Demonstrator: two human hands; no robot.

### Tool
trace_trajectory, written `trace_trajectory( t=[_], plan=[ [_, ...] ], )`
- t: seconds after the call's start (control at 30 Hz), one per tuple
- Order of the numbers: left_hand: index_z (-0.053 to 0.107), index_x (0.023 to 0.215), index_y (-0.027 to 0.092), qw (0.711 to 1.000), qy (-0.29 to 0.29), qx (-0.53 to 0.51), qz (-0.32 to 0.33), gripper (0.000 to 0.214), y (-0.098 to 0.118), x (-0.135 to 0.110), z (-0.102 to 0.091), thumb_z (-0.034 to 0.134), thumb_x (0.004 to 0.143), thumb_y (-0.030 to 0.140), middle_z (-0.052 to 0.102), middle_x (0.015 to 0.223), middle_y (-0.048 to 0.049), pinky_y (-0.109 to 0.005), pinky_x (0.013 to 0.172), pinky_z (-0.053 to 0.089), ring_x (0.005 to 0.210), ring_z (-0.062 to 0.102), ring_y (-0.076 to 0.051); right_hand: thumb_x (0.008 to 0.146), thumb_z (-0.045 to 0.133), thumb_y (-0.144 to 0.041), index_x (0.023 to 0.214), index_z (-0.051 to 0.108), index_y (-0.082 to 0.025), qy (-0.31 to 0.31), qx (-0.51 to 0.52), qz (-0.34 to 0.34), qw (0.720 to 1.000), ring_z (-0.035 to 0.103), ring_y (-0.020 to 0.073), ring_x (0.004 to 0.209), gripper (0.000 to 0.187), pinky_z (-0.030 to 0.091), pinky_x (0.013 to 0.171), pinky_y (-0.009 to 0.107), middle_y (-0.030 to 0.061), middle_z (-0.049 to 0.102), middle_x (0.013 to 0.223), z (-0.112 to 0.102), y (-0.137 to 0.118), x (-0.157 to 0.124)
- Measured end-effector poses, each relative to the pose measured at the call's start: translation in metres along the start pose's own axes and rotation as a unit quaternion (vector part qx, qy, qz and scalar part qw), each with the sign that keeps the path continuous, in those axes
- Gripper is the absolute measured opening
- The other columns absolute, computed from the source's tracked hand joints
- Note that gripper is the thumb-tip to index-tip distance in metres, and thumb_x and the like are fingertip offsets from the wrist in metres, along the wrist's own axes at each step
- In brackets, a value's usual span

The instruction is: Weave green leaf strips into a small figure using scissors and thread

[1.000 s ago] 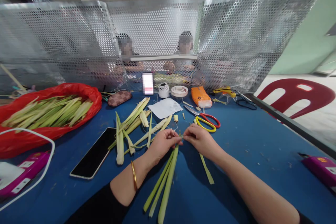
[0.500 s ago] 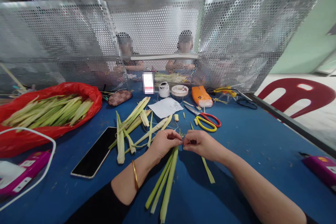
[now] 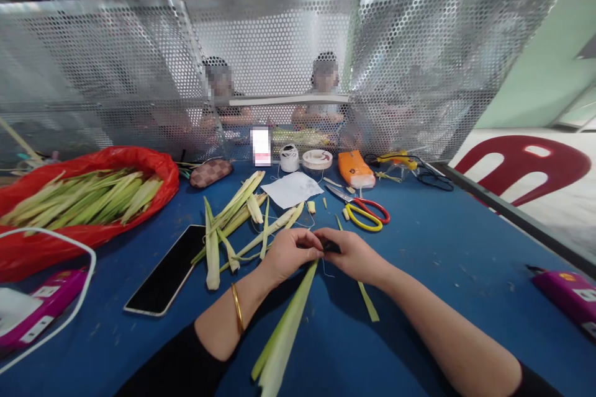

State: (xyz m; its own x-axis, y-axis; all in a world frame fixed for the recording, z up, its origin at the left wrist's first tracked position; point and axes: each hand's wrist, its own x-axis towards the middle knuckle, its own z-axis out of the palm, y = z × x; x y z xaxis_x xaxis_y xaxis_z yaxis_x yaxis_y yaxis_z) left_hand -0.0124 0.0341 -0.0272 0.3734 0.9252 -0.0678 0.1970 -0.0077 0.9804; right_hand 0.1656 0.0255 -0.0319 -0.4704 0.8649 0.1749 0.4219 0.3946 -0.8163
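My left hand (image 3: 294, 253) pinches the upper end of a small bundle of green corn husk strips (image 3: 291, 329); the strips fan down toward me. Against its fingertips, my right hand (image 3: 350, 254) is closed, with a fine white thread (image 3: 327, 270) trailing just below its fingers. The bundle's top is hidden behind both hands. Under the right wrist lies a loose husk strip (image 3: 369, 303). Several more husk pieces (image 3: 213, 254) are heaped left of my hands. Beyond the right hand rest scissors (image 3: 365, 217) with one yellow and one red handle.
At left sits a red plastic bag (image 3: 162, 164) of husks, near a dark phone (image 3: 165, 273) and a purple power strip (image 3: 44, 310). A thread spool (image 3: 289, 159), tape roll (image 3: 317, 160), paper (image 3: 292, 190) and orange tissue pack (image 3: 354, 167) line the back, before a perforated metal screen (image 3: 279, 31).
My right hand has moved left and its fingers now meet the left hand's. The husk bundle has turned, showing a broader pale strip on top.
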Motion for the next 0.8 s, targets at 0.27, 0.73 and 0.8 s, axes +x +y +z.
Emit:
trace_trajectory(
  t=[0.27,0.73,0.8],
  plan=[
    [0.069,0.074,0.018,0.986,0.028,0.147,0.074,0.01,0.004,-0.002,-0.001,0.06,0.07,0.014,0.071,0.073,-0.0003,-0.023,0.064,0.046,0.068,0.064,-0.014,0.069,0.059,-0.005,0.098,0.064,-0.022,-0.001,0.011,0.044,0.999,0.065,0.0172,0.079,0.034,0.047,0.071,0.026,-0.0003,0.071,0.084,-0.001,0.004,0.001],
    [0.07,0.084,0.023,0.888,0.125,0.413,0.162,0.013,0.0,-0.009,0.01,0.059,0.08,0.017,0.073,0.085,-0.0019,-0.027,0.071,0.045,0.081,0.066,-0.019,0.085,0.05,-0.021,0.103,0.066,-0.02,0.028,0.029,0.063,0.997,0.068,0.0205,0.085,0.024,0.049,0.077,0.031,0.0041,0.074,0.088,0.002,0.002,0.001],
    [0.07,0.08,0.022,0.884,0.121,0.419,0.171,0.012,-0.001,-0.009,0.011,0.059,0.081,0.017,0.073,0.084,-0.0019,-0.027,0.071,0.045,0.08,0.066,-0.019,0.083,0.053,-0.021,0.101,0.068,-0.021,0.033,0.044,0.068,0.996,0.068,0.0209,0.084,0.023,0.049,0.076,0.03,0.0037,0.075,0.086,0.003,0.003,0.001]
  ],
)
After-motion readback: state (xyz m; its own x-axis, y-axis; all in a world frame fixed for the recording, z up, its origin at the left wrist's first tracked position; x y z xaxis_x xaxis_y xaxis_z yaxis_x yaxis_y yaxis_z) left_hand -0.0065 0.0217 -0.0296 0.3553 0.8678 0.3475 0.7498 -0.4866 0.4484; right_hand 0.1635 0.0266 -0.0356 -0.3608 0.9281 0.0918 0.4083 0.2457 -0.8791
